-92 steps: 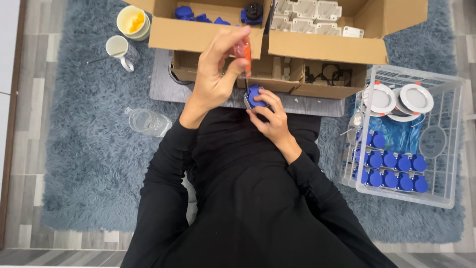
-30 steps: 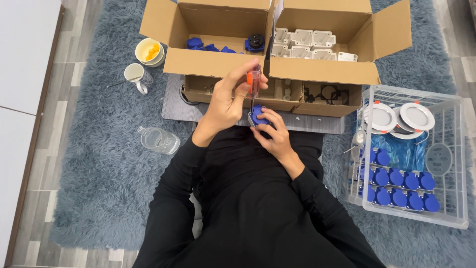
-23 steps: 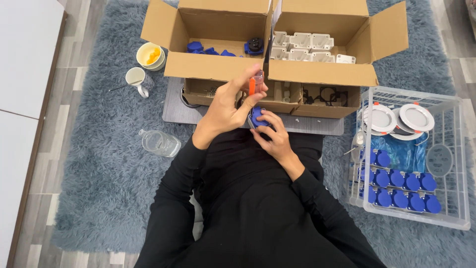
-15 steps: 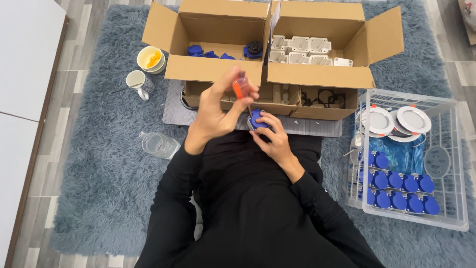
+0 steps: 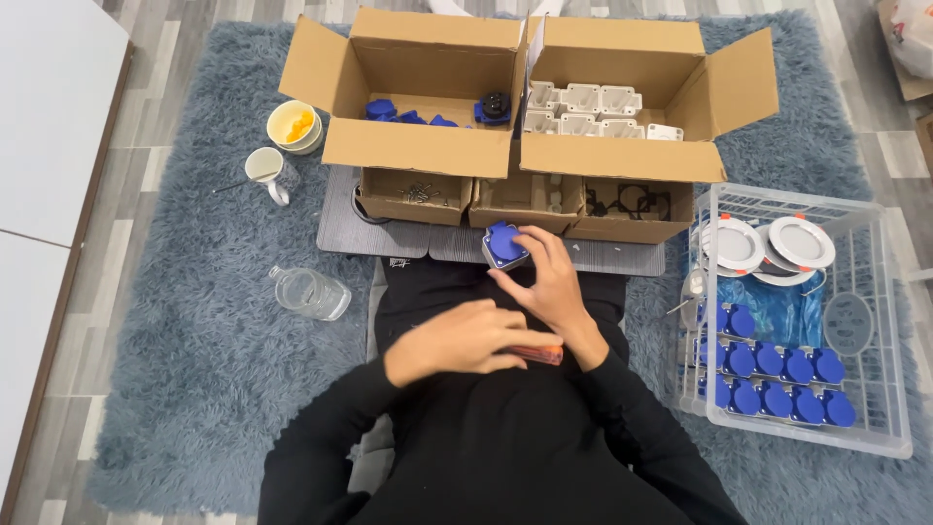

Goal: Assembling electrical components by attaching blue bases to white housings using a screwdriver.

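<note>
Blue socket [image 5: 505, 243] sits pinched in your right hand [image 5: 549, 282] before the cardboard boxes [image 5: 525, 117], while your left hand [image 5: 462, 340] closes over an orange screwdriver [image 5: 539, 355] on your lap, white basket [image 5: 875, 292] alongside, glass jar [image 5: 311, 292] opposite.

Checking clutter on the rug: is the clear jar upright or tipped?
Tipped: the clear jar lies on its side on the blue-grey rug.

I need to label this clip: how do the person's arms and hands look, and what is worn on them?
Both arms are in long black sleeves that end at the wrists. The left hand and the right hand are bare: no gloves, and no rings or watch can be seen.
</note>
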